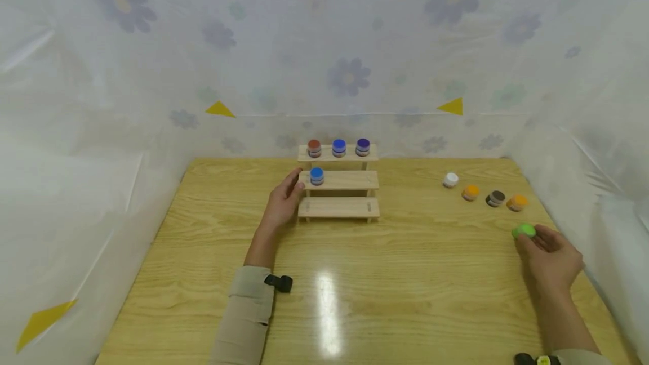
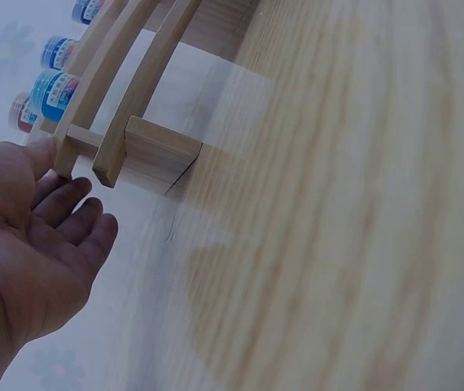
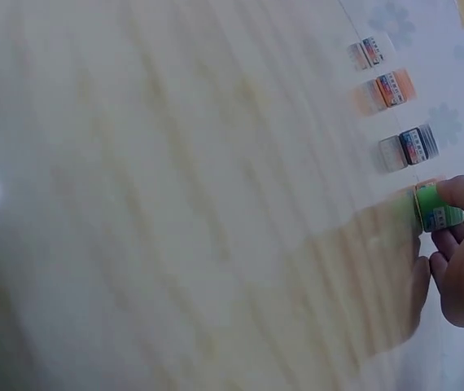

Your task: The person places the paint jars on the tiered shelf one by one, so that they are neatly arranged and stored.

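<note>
A three-tier wooden rack stands at the back of the table. My left hand is at its left side, thumb and index finger pinching the end of the middle shelf. A light blue paint jar sits on that shelf near the thumb. On the top shelf are a reddish-brown jar, a blue jar and a dark violet jar. At the table's right side, my right hand pinches a green paint jar between thumb and fingers.
Beyond the right hand, a slanting row holds a white jar, an orange jar, a black jar and a yellow-orange jar. Flowered white sheeting encloses the wooden table at the back and sides.
</note>
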`<control>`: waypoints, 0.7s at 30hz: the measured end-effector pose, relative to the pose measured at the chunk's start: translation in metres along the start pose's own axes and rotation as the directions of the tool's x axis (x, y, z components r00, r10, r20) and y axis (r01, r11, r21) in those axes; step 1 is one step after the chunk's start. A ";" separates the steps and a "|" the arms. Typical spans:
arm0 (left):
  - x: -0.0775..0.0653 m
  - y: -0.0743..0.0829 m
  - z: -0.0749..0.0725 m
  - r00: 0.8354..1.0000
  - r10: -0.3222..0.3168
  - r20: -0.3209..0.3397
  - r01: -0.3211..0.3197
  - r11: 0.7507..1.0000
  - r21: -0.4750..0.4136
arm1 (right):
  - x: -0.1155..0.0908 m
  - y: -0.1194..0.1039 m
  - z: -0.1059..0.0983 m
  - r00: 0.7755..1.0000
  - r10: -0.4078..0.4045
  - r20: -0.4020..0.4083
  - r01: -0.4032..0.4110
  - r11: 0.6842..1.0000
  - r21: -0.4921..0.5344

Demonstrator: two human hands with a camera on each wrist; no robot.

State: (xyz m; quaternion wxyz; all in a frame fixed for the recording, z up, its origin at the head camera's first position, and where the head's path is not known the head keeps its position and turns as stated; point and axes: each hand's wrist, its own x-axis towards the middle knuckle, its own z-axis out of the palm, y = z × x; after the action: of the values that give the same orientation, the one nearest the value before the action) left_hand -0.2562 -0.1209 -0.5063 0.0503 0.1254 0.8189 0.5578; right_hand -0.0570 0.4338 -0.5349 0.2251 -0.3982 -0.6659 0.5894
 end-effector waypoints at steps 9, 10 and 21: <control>0.002 -0.003 -0.002 0.999 0.037 -0.006 -0.036 0.999 0.009 | -0.013 -0.016 0.026 0.990 -0.129 0.049 0.126 0.991 0.051; 0.002 -0.003 -0.003 0.999 0.038 -0.007 -0.038 0.999 0.011 | -0.016 -0.020 0.030 0.988 -0.140 0.068 0.136 0.989 0.060; 0.001 -0.003 -0.001 0.998 0.055 -0.003 -0.055 0.998 0.008 | -0.043 -0.041 0.080 0.939 -0.272 0.209 0.269 0.962 0.043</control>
State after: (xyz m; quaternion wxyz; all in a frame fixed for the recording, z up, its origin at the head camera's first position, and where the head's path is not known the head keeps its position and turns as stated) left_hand -0.2582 -0.1229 -0.5084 0.0329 0.1471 0.8176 0.5557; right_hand -0.1047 0.3520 -0.5040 0.2342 -0.2359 -0.7303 0.5968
